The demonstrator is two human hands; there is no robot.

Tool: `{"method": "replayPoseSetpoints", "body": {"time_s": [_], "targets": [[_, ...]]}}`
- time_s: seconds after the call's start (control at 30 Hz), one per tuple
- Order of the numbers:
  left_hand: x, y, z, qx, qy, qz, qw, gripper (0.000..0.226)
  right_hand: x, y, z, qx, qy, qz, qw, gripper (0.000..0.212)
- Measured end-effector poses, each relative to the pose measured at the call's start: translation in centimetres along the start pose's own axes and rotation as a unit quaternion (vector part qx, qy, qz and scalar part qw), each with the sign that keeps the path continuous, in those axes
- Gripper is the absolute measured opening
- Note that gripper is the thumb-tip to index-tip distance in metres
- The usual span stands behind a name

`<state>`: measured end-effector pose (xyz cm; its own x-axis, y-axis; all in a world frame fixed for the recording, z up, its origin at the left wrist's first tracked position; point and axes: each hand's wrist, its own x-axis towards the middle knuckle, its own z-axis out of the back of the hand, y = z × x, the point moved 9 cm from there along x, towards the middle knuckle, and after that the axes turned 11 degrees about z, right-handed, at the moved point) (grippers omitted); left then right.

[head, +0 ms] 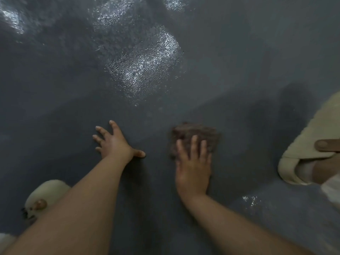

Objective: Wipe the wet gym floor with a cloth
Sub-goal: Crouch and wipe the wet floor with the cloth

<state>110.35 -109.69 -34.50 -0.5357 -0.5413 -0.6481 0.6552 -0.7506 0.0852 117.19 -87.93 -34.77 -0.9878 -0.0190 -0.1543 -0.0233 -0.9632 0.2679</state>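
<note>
A brown cloth [196,135] lies flat on the dark grey gym floor [64,98] at centre right. My right hand [193,162] presses on the cloth's near half with straight fingers. My left hand [114,142] rests flat on the bare floor to the left of the cloth, fingers spread, holding nothing. A glistening wet patch [143,65] covers the floor ahead of both hands, with more shine at the far left [11,17] and top [174,2]. A small wet glint [251,199] sits near my right forearm.
A cream slipper with a foot in it [303,148] stands on the floor at the right edge. Another cream slipper [44,196] shows at the lower left beside my left forearm.
</note>
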Motion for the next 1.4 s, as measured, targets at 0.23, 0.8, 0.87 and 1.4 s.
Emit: {"method": "replayPoseSetpoints", "body": {"time_s": [0.23,0.8,0.87,1.4], "targets": [[-0.2,0.2,0.1,0.006,-0.006,-0.014,1.0,0.141,7.1,1.6,0.4,-0.039,0.031,0.218,0.975,0.051],[-1.0,4.2,1.8,0.023,0.071,-0.138,0.988,0.102,6.6,12.7,-1.4,0.032,0.136,0.26,0.955,0.048],[-2.2,5.7,2.3,-0.006,0.071,-0.128,0.989,0.092,3.8,13.0,-1.7,0.026,0.177,0.293,0.939,0.045],[-20.4,12.7,6.4,-0.254,0.014,-0.093,0.963,0.072,-3.2,12.1,10.0,0.485,0.191,-0.024,0.853,0.026]]}}
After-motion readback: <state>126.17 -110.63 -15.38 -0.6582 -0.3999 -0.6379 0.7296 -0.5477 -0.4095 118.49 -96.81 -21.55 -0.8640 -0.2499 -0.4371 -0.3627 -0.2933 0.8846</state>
